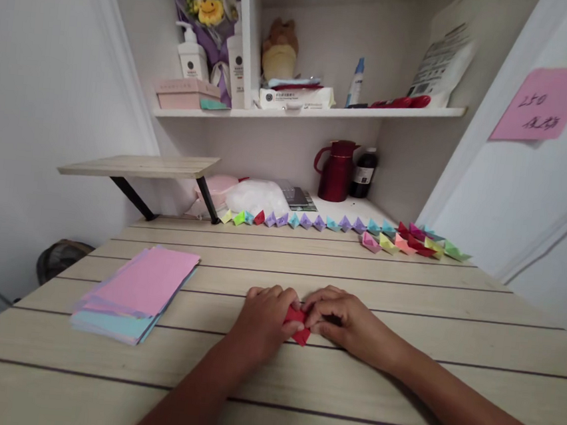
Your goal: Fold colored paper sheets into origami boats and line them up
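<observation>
A small piece of red folded paper (298, 325) lies on the wooden table (406, 291), pinched from both sides by my hands. My left hand (263, 321) presses its left part with curled fingers. My right hand (341, 319) grips its right edge, fingers closed. Most of the paper is hidden under my fingers. A stack of coloured paper sheets (138, 291), pink on top, lies to the left of my hands.
A row of several folded paper boats (312, 223) in mixed colours lines the table's far edge, with more bunched at the right (413, 244). Behind stand a red jug (336, 169), a dark bottle (364, 173) and a small raised shelf (142, 165).
</observation>
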A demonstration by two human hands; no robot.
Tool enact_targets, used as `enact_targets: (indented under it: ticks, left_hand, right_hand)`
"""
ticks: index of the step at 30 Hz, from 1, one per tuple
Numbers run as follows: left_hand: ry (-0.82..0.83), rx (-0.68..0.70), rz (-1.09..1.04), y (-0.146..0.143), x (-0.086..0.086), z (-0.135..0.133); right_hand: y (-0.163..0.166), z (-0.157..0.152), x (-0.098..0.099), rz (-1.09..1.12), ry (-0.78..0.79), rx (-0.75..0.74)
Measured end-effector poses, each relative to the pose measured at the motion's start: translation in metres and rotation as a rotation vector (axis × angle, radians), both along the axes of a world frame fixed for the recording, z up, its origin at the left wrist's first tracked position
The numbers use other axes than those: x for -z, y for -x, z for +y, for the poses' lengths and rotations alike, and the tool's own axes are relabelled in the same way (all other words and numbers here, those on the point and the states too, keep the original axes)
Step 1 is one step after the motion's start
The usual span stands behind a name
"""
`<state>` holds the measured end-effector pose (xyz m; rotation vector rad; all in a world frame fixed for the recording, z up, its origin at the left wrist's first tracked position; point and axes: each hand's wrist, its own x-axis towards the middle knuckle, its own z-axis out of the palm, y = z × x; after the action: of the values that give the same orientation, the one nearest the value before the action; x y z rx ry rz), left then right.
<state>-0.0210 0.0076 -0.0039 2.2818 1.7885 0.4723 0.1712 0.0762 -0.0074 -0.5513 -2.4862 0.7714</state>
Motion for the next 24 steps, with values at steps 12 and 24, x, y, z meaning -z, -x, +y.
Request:
enact_targets:
  ticks: [12, 24]
  left_hand:
    - [0.052, -0.078, -0.039, 0.004, -0.004, 0.001]
    - [-0.041, -0.056, 0.117, 0.008, 0.0, -0.011]
  right_hand:
    - [0.007, -0.003, 0.009, -0.098, -0.253, 0.065]
    - [0.004, -0.007, 0.006, -0.247, -0.314, 0.115]
